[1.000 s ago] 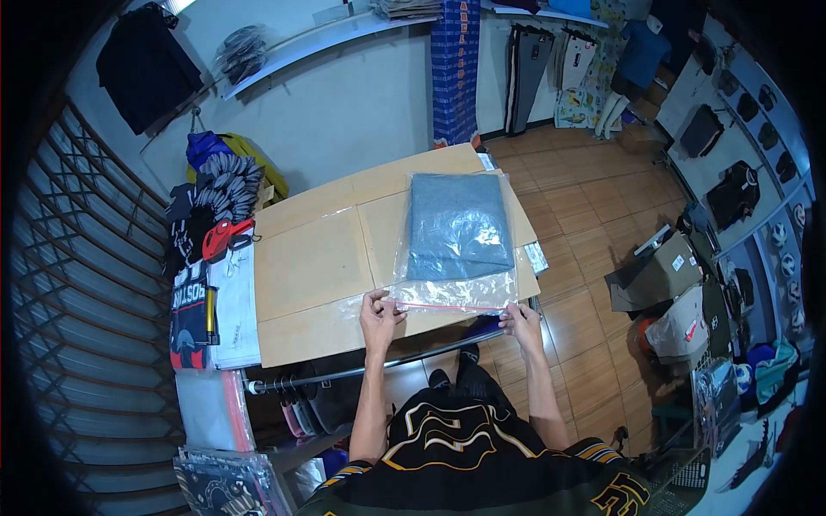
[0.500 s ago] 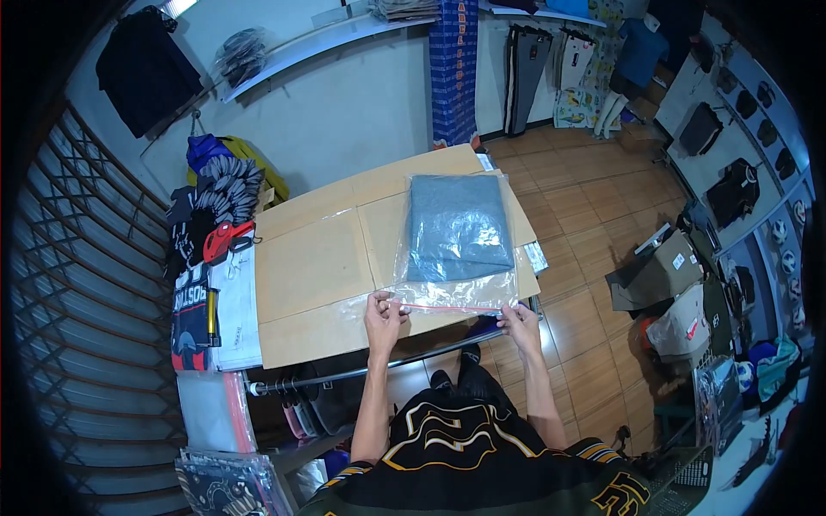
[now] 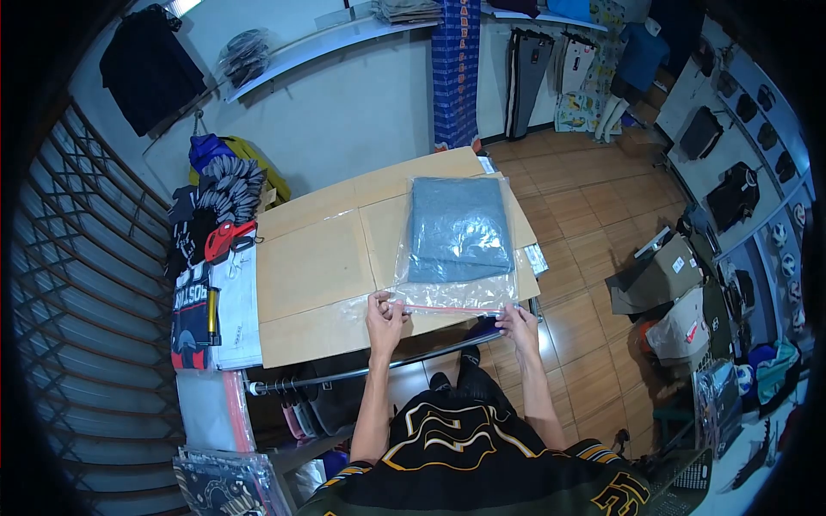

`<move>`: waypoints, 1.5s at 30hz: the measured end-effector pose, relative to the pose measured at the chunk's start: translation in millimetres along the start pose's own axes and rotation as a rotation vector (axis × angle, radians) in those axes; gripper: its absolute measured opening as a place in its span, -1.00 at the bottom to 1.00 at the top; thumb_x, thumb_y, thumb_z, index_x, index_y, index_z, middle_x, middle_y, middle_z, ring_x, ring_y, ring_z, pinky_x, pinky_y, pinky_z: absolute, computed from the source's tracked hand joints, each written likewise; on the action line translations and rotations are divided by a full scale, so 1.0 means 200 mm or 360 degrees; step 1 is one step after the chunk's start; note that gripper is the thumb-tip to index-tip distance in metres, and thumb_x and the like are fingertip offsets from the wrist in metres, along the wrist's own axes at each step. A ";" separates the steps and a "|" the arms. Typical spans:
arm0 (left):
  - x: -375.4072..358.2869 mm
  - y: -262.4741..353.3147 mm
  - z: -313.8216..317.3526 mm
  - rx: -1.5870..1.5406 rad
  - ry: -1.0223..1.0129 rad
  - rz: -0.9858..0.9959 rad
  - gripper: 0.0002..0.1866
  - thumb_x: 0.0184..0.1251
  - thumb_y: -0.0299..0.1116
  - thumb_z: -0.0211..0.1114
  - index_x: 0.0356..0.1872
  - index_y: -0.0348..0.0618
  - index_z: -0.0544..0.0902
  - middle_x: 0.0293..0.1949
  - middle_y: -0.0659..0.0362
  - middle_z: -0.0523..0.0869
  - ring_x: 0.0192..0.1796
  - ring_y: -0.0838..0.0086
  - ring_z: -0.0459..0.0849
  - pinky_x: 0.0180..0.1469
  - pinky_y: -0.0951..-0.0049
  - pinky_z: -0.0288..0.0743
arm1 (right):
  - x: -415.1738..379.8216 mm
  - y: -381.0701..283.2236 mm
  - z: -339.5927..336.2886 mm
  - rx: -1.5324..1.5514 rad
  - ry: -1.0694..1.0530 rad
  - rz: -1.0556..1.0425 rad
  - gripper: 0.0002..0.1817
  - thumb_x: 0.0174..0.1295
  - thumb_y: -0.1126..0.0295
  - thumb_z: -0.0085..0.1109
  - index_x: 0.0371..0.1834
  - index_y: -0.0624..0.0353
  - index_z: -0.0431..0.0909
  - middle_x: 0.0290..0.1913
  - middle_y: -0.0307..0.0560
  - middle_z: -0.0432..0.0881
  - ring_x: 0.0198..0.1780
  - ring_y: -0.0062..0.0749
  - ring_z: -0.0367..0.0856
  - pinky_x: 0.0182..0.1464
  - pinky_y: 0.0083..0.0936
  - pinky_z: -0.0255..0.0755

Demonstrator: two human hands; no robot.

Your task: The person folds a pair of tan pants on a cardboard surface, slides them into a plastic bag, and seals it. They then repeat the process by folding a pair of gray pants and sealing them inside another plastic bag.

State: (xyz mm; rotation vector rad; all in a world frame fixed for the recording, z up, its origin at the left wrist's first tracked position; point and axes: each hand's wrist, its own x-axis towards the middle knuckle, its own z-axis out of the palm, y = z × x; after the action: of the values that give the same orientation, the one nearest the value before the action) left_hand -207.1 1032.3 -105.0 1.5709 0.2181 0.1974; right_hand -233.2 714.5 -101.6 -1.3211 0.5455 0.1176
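Observation:
A folded grey-blue garment (image 3: 459, 228) lies inside a clear plastic bag (image 3: 447, 296) on a sheet of cardboard (image 3: 314, 258). The bag's mouth, edged with a red zip strip, faces me along the cardboard's near side. At the left corner of that strip, my left hand (image 3: 385, 320) pinches the plastic between thumb and fingers. My right hand (image 3: 518, 325) grips the opposite corner, its fingers closed on the edge. Glare on the film makes it hard to tell whether the strip is sealed.
Left of the cardboard lie a red-and-black tool (image 3: 231, 241), a dark jersey (image 3: 194, 301) and striped gloves (image 3: 232, 182). A metal rail (image 3: 387, 368) with hangers runs below the near edge. Rightward on the tiled floor stands an open carton (image 3: 667, 271) near bagged clothes.
The right hand has shifted very slightly at its corner of the bag. Otherwise the bag and left hand hold nearly the same place.

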 end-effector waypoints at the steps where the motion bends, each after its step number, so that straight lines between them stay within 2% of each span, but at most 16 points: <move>1: 0.00 0.00 0.00 0.0032 -0.0008 0.0007 -0.62 0.55 -0.48 0.33 0.21 -0.28 0.37 -0.33 0.15 0.69 -0.28 0.50 0.77 -0.25 0.48 0.76 | 0.00 0.01 0.00 0.0013 0.0004 -0.0025 -0.75 0.53 0.21 0.30 -0.15 0.19 0.70 -0.28 -0.18 0.77 -0.30 -0.58 0.72 -0.31 -0.59 0.50; 4: -0.01 0.02 0.02 0.0024 0.0024 0.0033 -0.65 0.54 -0.48 0.34 0.17 -0.34 0.42 -0.35 0.11 0.71 -0.31 0.53 0.76 -0.27 0.50 0.73 | 0.03 0.06 -0.01 -0.0062 -0.0004 -0.0203 -0.75 0.53 0.22 0.29 -0.19 0.19 0.68 -0.31 -0.18 0.75 -0.33 -0.60 0.68 -0.31 -0.60 0.50; 8: -0.01 0.03 0.02 0.0036 0.0017 0.0014 -0.63 0.53 -0.48 0.36 0.18 -0.32 0.41 -0.34 0.09 0.73 -0.31 0.52 0.77 -0.27 0.49 0.73 | 0.06 0.10 -0.02 -0.0118 -0.0038 -0.0375 -0.75 0.55 0.23 0.27 -0.18 0.21 0.68 -0.32 -0.18 0.74 -0.36 -0.60 0.65 -0.32 -0.62 0.51; 14: -0.01 0.01 0.01 0.0015 -0.0004 -0.0001 -0.62 0.51 -0.49 0.36 0.19 -0.30 0.40 -0.31 0.07 0.74 -0.29 0.51 0.78 -0.27 0.49 0.72 | 0.00 0.02 0.03 -0.0003 0.0063 -0.0164 -0.73 0.52 0.24 0.31 -0.17 0.26 0.69 -0.32 -0.13 0.77 -0.36 -0.58 0.70 -0.34 -0.63 0.53; 17: -0.01 0.03 0.02 0.0043 -0.0016 -0.0012 -0.62 0.50 -0.50 0.37 0.19 -0.30 0.42 -0.28 0.05 0.76 -0.27 0.50 0.79 -0.26 0.49 0.73 | 0.00 0.04 0.04 0.0007 0.0003 -0.0145 -0.72 0.52 0.23 0.32 -0.11 0.29 0.71 -0.32 -0.12 0.77 -0.36 -0.58 0.71 -0.34 -0.64 0.54; 20: -0.01 0.04 0.01 0.0088 -0.0048 -0.0001 -0.62 0.49 -0.50 0.38 0.18 -0.30 0.43 -0.24 0.04 0.78 -0.26 0.50 0.80 -0.24 0.49 0.72 | 0.04 0.08 0.02 -0.0070 -0.0067 -0.0288 -0.72 0.48 0.20 0.37 -0.14 0.24 0.70 -0.30 -0.11 0.77 -0.36 -0.54 0.70 -0.31 -0.59 0.56; 26: -0.01 0.05 0.02 0.0065 -0.0052 -0.0005 -0.62 0.47 -0.50 0.39 0.19 -0.28 0.45 -0.23 0.06 0.80 -0.25 0.50 0.80 -0.22 0.49 0.69 | 0.02 0.02 0.02 0.0055 -0.0079 -0.0025 -0.71 0.46 0.21 0.40 -0.13 0.26 0.71 -0.27 -0.09 0.78 -0.33 -0.50 0.74 -0.25 -0.57 0.61; 31: -0.02 0.06 0.03 0.0055 -0.0046 -0.0002 -0.60 0.46 -0.50 0.39 0.20 -0.28 0.45 -0.23 0.04 0.81 -0.25 0.51 0.79 -0.22 0.49 0.67 | -0.01 0.04 0.04 0.0195 -0.0116 0.0012 -0.68 0.42 0.18 0.44 -0.13 0.27 0.72 -0.30 -0.11 0.78 -0.33 -0.52 0.75 -0.27 -0.62 0.61; 35: -0.02 0.07 0.04 0.0193 -0.0073 0.0017 -0.60 0.46 -0.50 0.39 0.21 -0.28 0.45 -0.27 0.04 0.80 -0.26 0.50 0.79 -0.22 0.48 0.65 | 0.03 0.10 0.03 0.0133 -0.0140 -0.0146 -0.70 0.43 0.21 0.43 -0.13 0.29 0.71 -0.30 -0.11 0.77 -0.35 -0.51 0.74 -0.28 -0.61 0.61; 37: -0.02 0.06 0.04 0.0250 -0.0093 0.0033 -0.58 0.48 -0.50 0.38 0.24 -0.27 0.43 -0.27 0.04 0.80 -0.26 0.50 0.77 -0.20 0.48 0.66 | 0.04 0.09 0.03 0.0173 -0.0146 -0.0103 -0.70 0.43 0.23 0.43 -0.11 0.30 0.70 -0.30 -0.10 0.77 -0.35 -0.51 0.73 -0.28 -0.61 0.62; 40: -0.03 0.05 0.07 0.0102 -0.0028 0.0070 -0.60 0.42 -0.49 0.42 0.19 -0.29 0.49 -0.35 0.08 0.78 -0.31 0.50 0.77 -0.26 0.47 0.61 | 0.01 0.06 0.05 0.0302 -0.0097 -0.0007 -0.70 0.43 0.25 0.43 -0.08 0.31 0.69 -0.29 -0.08 0.78 -0.35 -0.50 0.74 -0.28 -0.60 0.63; 45: -0.03 0.06 0.08 0.0300 -0.0003 0.0095 -0.62 0.42 -0.43 0.43 0.17 -0.25 0.55 -0.42 0.11 0.77 -0.37 0.54 0.72 -0.31 0.45 0.56 | -0.05 0.04 0.12 0.0443 -0.0099 0.0063 -0.70 0.42 0.26 0.43 -0.06 0.30 0.67 -0.27 -0.06 0.78 -0.34 -0.49 0.75 -0.26 -0.57 0.66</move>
State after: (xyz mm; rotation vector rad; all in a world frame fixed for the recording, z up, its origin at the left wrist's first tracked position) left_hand -208.9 1015.5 -92.6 1.7658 0.1931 0.2271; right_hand -237.1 741.5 -100.5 -1.0329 0.5153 0.1107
